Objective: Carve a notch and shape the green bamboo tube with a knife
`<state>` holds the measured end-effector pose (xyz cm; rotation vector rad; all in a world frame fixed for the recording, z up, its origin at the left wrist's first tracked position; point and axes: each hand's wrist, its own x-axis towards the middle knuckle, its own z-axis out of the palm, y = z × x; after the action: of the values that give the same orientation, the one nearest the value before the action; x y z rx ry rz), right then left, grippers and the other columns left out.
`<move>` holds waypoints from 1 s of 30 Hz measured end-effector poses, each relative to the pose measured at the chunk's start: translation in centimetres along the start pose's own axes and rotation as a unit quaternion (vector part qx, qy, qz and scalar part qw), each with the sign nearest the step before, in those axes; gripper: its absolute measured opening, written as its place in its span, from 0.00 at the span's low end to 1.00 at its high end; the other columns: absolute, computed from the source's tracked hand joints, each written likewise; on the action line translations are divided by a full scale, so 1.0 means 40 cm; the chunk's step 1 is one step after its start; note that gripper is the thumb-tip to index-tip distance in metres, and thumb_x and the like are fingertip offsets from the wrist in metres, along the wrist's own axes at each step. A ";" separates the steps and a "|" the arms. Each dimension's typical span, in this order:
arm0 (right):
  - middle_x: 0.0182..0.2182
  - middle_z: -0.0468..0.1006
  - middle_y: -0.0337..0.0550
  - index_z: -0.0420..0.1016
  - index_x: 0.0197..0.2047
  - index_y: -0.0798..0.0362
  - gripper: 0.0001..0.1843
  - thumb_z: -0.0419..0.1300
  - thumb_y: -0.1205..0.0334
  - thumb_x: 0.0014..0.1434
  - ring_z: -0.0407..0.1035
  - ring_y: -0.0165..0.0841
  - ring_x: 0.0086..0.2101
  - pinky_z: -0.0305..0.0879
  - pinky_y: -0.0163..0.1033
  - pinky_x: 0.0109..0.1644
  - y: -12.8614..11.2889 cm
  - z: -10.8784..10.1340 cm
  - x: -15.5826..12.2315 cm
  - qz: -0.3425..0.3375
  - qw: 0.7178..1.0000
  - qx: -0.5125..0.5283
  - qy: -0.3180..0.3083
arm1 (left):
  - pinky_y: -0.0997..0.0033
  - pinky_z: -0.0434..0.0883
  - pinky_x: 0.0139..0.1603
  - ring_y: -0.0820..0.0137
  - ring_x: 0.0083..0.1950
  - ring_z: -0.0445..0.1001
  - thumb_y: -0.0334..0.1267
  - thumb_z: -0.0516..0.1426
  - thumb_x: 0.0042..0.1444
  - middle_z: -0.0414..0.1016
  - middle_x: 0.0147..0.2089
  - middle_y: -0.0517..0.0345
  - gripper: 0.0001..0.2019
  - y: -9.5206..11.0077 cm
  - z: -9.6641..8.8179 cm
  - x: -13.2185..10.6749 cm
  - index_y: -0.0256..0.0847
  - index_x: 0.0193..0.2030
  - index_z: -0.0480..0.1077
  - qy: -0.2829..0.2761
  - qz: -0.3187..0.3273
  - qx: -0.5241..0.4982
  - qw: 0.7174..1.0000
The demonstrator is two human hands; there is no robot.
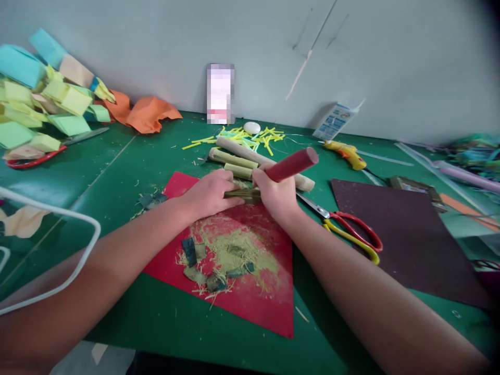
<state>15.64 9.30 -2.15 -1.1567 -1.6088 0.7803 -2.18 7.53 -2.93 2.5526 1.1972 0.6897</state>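
My right hand (278, 198) is closed round the thick red handle (292, 164) of a tool whose working end is hidden by the hand. Beneath it, a greenish-brown bamboo piece (241, 195) lies over the red sheet (273, 302). My left hand (209, 194) grips this piece at its left end, fingers curled along it. Pale dust (250, 250) and dark flat scraps (189, 252) are strewn over the sheet nearer to me. Just beyond both hands lie a short bamboo tube (238, 171), a longer one (232, 158) and a pale wooden rod (250, 153).
Scissors (320, 208) with red and yellow handles lie right of my right hand, beside a dark board (390, 234). A yellow glue gun (347, 155) and a phone (220, 94) are farther back. Folded papers (66, 99) pile up left; a white wire frame (91, 239) crosses my left arm.
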 end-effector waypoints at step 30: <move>0.18 0.62 0.35 0.60 0.18 0.50 0.12 0.57 0.63 0.49 0.57 0.29 0.23 0.55 0.39 0.28 0.002 0.007 0.019 0.039 0.998 -0.039 -0.034 | 0.59 0.69 0.45 0.62 0.42 0.69 0.44 0.60 0.59 0.67 0.36 0.53 0.11 0.010 -0.003 0.001 0.38 0.40 0.78 -0.011 -0.028 0.010 0.999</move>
<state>15.34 10.06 -2.06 -1.2663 -1.6719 0.8219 -1.98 7.30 -2.64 2.5259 1.2697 0.6378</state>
